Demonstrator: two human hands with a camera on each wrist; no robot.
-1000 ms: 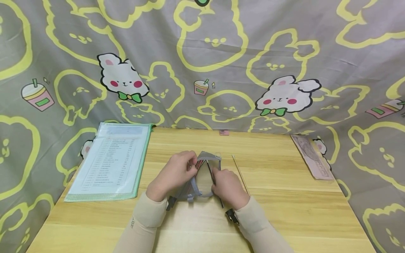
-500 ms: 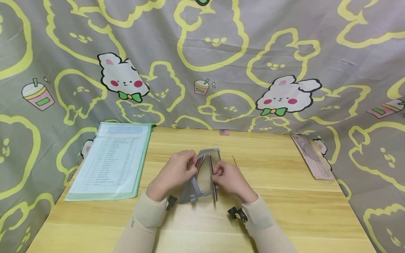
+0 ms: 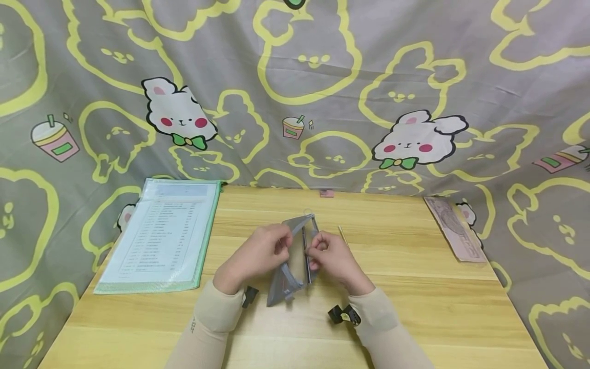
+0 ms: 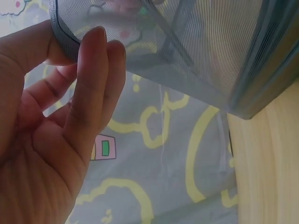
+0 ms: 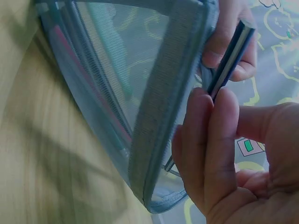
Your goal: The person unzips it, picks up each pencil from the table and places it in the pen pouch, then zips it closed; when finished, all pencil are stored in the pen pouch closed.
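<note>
A grey mesh pouch (image 3: pixel 277 289) with a zipped rim is held up between both hands over the table, its mouth facing up. My left hand (image 3: pixel 258 252) pinches the left side of its rim; in the left wrist view, the thumb and fingers meet at the mesh edge. With thumb and fingertips, my right hand (image 3: pixel 338 260) grips a dark blue and white striped pencil (image 5: pixel 232 58), which lies lengthwise at the pouch's opening in the head view. Through the mesh, several pencils (image 5: pixel 100 77) show inside the pouch in the right wrist view.
A gold pencil (image 3: pixel 342 234) lies on the table just beyond the right hand, partly hidden by it. At left is a green-edged zip folder (image 3: pixel 161 241) with a printed sheet. A banknote (image 3: pixel 454 230) lies at the right edge, and a small pink piece (image 3: pixel 327 193) at the back.
The striped pencil has moved left in the right hand, over the pouch's opening. The pouch has tipped more upright and its mouth has narrowed. The left hand has barely moved.
</note>
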